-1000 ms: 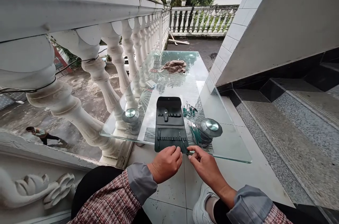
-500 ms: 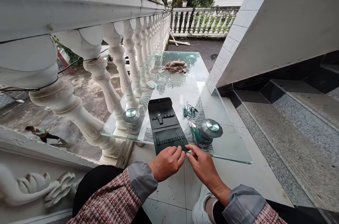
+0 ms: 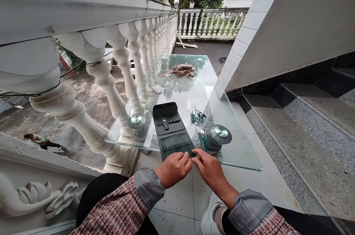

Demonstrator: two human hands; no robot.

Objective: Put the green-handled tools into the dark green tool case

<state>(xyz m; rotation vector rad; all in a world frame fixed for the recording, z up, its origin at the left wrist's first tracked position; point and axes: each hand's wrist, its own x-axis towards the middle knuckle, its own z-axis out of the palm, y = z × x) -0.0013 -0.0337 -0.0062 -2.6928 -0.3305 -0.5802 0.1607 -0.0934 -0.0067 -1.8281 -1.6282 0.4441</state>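
A black leather tool roll [image 3: 169, 131] lies open on the glass tabletop [image 3: 191, 92], its far end angled to the left, with thin tools in elastic loops. My left hand [image 3: 173, 169] pinches the roll's near edge. My right hand [image 3: 210, 171] holds a slim metal tool [image 3: 191, 151] at a loop, though my fingers partly hide it. To the right lie green-handled manicure tools [image 3: 198, 116] and more green-handled tools [image 3: 203, 139], next to a round metal-lidded glass jar [image 3: 220, 134].
A matching jar [image 3: 137, 122] and a crumpled brown cloth [image 3: 182, 70] stand on the glass. A white balustrade [image 3: 111, 64] runs along the left, with a person [image 3: 41, 140] on the ground below. Stone steps [image 3: 305, 146] lie to the right. A white shoe [image 3: 209, 221] shows below.
The tool roll has swung so its far end points further left. Both hands stay at its near edge, and the view has shifted slightly.
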